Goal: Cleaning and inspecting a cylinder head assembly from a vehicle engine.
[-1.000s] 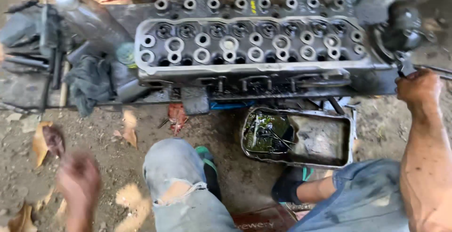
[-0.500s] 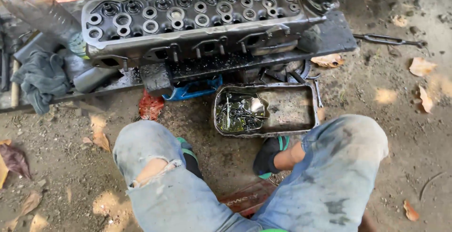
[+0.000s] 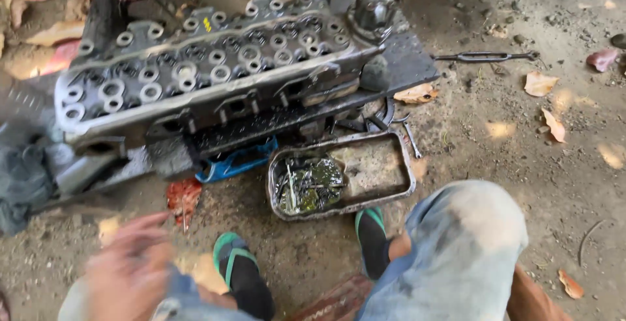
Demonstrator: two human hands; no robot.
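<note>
Bare, gritty dirt ground (image 3: 521, 164) is seen across the frame, dappled with patches of sunlight at right. Dry fallen leaves (image 3: 540, 84) are scattered at upper right and upper left; no walls or furniture are shown.

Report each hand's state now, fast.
Left hand: blurred over the left knee; open or closed cannot be told, and nothing shows in it.
Right hand: not in view; only a strip of forearm shows at the bottom edge.
</note>
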